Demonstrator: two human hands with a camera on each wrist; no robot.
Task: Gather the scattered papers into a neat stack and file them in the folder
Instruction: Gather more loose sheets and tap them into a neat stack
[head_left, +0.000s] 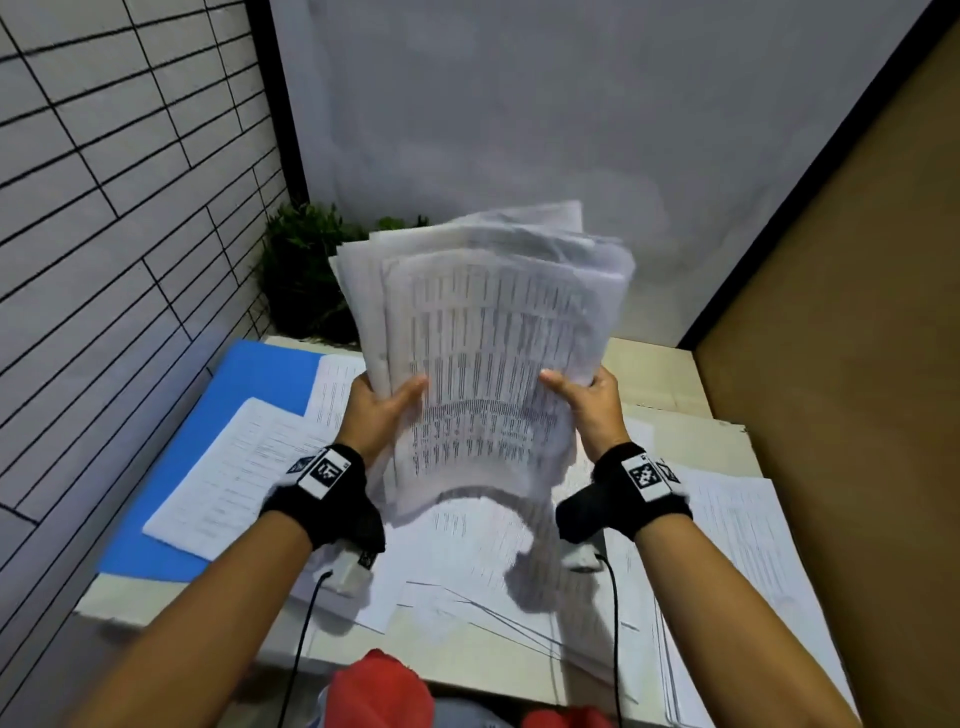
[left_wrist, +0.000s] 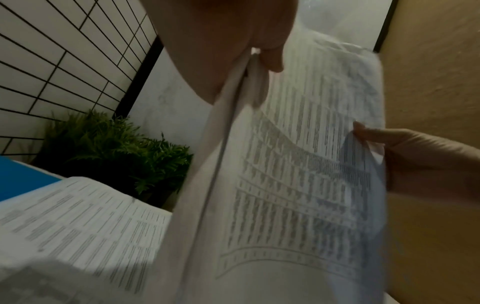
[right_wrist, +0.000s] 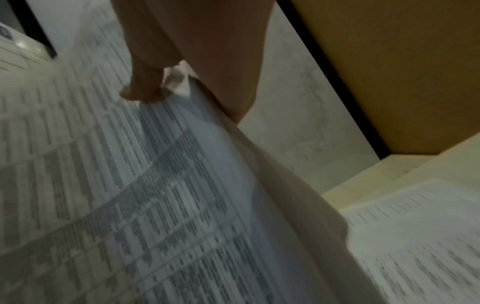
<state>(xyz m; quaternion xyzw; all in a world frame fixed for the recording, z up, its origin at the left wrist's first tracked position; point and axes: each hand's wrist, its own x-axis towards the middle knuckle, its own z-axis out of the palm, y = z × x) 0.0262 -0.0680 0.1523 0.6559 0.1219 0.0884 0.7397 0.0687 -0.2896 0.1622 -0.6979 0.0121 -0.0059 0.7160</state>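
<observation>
I hold a thick bundle of printed papers (head_left: 483, 338) upright above the table, its sheets uneven at the top and its bottom edge curling. My left hand (head_left: 382, 410) grips the bundle's left edge, thumb on the front. My right hand (head_left: 589, 405) grips its right edge the same way. The left wrist view shows the bundle (left_wrist: 298, 185) edge-on, pinched by my left hand (left_wrist: 249, 59), with the right hand (left_wrist: 415, 154) across from it. In the right wrist view my right hand (right_wrist: 166, 82) pinches the bundle (right_wrist: 130, 195). A blue folder (head_left: 249, 374) lies flat at the table's left.
More loose printed sheets (head_left: 239, 467) lie across the folder and over the table (head_left: 654, 364), with a pile (head_left: 737, 571) at the right. A green potted plant (head_left: 306, 270) stands at the back left corner. A tiled wall is left, a brown panel right.
</observation>
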